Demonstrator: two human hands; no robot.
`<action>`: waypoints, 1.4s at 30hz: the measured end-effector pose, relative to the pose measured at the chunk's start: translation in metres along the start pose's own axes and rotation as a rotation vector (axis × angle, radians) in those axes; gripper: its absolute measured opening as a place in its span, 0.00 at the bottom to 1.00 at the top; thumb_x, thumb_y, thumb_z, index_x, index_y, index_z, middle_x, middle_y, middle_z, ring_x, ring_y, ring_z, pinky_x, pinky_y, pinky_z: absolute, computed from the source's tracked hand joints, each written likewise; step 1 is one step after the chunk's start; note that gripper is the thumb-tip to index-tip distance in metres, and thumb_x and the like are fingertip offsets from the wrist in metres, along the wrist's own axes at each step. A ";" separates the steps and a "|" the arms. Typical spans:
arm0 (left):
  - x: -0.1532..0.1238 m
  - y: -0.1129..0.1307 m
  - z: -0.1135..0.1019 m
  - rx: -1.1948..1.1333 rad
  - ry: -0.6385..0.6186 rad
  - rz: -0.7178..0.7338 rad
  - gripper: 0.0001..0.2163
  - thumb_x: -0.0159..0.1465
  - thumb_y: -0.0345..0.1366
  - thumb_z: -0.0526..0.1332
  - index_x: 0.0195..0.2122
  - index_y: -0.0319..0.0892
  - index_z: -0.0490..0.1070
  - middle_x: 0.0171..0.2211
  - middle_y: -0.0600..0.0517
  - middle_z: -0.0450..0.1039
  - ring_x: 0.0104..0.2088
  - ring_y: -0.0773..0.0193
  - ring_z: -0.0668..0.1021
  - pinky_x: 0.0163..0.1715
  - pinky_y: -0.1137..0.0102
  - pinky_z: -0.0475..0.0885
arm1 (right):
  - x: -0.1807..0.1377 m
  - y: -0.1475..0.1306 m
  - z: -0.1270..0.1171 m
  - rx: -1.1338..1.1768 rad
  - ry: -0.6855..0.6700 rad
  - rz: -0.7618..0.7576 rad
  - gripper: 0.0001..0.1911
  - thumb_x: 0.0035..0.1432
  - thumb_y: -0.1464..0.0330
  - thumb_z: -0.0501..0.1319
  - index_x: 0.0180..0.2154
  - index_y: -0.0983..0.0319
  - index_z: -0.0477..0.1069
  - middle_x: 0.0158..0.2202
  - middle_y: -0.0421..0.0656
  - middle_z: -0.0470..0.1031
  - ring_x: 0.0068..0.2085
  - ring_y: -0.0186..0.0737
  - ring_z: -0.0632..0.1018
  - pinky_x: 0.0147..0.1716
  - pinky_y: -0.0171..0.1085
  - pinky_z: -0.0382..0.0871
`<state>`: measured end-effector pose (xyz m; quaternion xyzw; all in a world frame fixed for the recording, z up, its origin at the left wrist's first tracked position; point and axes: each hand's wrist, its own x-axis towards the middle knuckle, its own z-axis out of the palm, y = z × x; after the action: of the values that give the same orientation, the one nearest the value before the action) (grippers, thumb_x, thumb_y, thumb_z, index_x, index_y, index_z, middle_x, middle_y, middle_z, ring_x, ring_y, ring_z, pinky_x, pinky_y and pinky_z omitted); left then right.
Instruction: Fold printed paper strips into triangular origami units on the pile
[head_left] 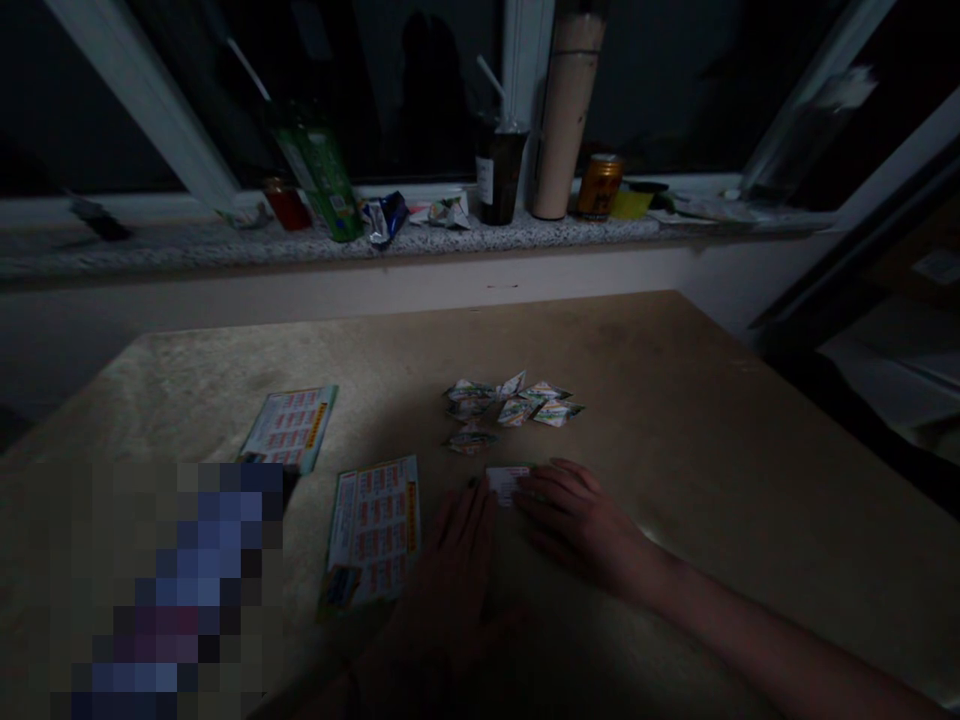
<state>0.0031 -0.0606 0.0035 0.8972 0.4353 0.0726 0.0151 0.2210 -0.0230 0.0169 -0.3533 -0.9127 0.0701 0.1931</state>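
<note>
Pretty dark shot, but here's what's visible: both hands are down flat on the table (712,450) with a small piece of paper (504,483) between them, close to the near middle of the tabletop. The left hand (457,555) lies palm-down with the fingers stretched out and together, tips touching the paper's left edge. The right hand (574,515) comes in from the right, also flat and spread loosely, fingertips resting on the paper's right side, so neither hand is gripping anything, just pressing. Just beyond the paper sits a little pile of folded paper bits (510,408). Left of the hands is a printed sheet (373,530), with a second sheet (291,428) further back and to the left. On the windowsill (150,245) at the back there's a green bottle (322,180), a dark cup with a straw (497,175), and a gold can (598,185).
</note>
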 end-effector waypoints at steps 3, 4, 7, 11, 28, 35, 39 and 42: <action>-0.002 -0.002 0.000 0.034 0.002 0.013 0.40 0.60 0.58 0.46 0.63 0.30 0.42 0.63 0.38 0.45 0.62 0.49 0.50 0.58 0.56 0.44 | -0.001 -0.001 0.000 -0.009 -0.006 0.008 0.17 0.60 0.64 0.55 0.50 0.61 0.67 0.51 0.46 0.70 0.53 0.44 0.66 0.56 0.49 0.55; -0.003 -0.002 0.000 0.040 0.003 0.017 0.39 0.60 0.58 0.45 0.63 0.31 0.43 0.63 0.39 0.46 0.62 0.49 0.51 0.58 0.56 0.44 | -0.001 -0.001 0.000 -0.013 -0.006 0.010 0.17 0.59 0.64 0.56 0.49 0.61 0.67 0.51 0.46 0.69 0.54 0.44 0.66 0.56 0.49 0.55; -0.005 -0.003 0.000 0.042 0.013 0.035 0.38 0.61 0.57 0.46 0.63 0.29 0.43 0.62 0.37 0.46 0.62 0.49 0.51 0.58 0.58 0.46 | -0.001 -0.002 0.000 -0.023 0.004 0.015 0.16 0.59 0.65 0.57 0.49 0.60 0.68 0.52 0.46 0.69 0.54 0.44 0.66 0.55 0.49 0.56; -0.008 -0.003 0.003 0.033 0.024 0.058 0.36 0.62 0.54 0.47 0.63 0.30 0.44 0.63 0.37 0.44 0.62 0.48 0.50 0.57 0.58 0.49 | 0.000 -0.003 0.002 -0.036 0.022 0.020 0.16 0.58 0.65 0.57 0.49 0.60 0.68 0.52 0.47 0.69 0.53 0.44 0.67 0.54 0.49 0.58; -0.009 -0.003 0.000 0.042 0.015 0.072 0.35 0.61 0.54 0.49 0.61 0.29 0.49 0.63 0.37 0.46 0.62 0.48 0.49 0.57 0.57 0.49 | 0.000 -0.010 0.002 -0.070 -0.010 -0.008 0.14 0.59 0.66 0.56 0.47 0.57 0.69 0.54 0.46 0.67 0.55 0.44 0.65 0.56 0.50 0.55; -0.013 -0.006 0.004 -0.037 0.043 0.088 0.30 0.62 0.48 0.52 0.60 0.34 0.51 0.64 0.38 0.39 0.62 0.45 0.48 0.55 0.52 0.54 | 0.000 -0.010 0.002 -0.046 -0.021 0.009 0.15 0.58 0.63 0.57 0.47 0.58 0.69 0.53 0.47 0.66 0.55 0.45 0.64 0.56 0.49 0.55; -0.012 -0.006 0.004 0.002 0.016 0.072 0.35 0.61 0.52 0.51 0.63 0.34 0.43 0.64 0.38 0.40 0.62 0.45 0.49 0.56 0.54 0.52 | 0.000 -0.010 0.001 -0.040 -0.025 0.010 0.15 0.58 0.63 0.57 0.47 0.57 0.70 0.54 0.48 0.66 0.55 0.45 0.64 0.56 0.50 0.53; -0.009 -0.007 0.004 0.032 0.017 0.092 0.35 0.61 0.54 0.50 0.62 0.34 0.47 0.64 0.38 0.42 0.62 0.45 0.50 0.57 0.55 0.49 | 0.000 -0.011 0.000 -0.044 -0.026 0.005 0.14 0.58 0.63 0.57 0.46 0.58 0.71 0.54 0.48 0.66 0.55 0.45 0.64 0.57 0.50 0.52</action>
<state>-0.0072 -0.0635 -0.0026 0.9158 0.3947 0.0736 -0.0065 0.2140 -0.0312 0.0197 -0.3587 -0.9156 0.0550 0.1730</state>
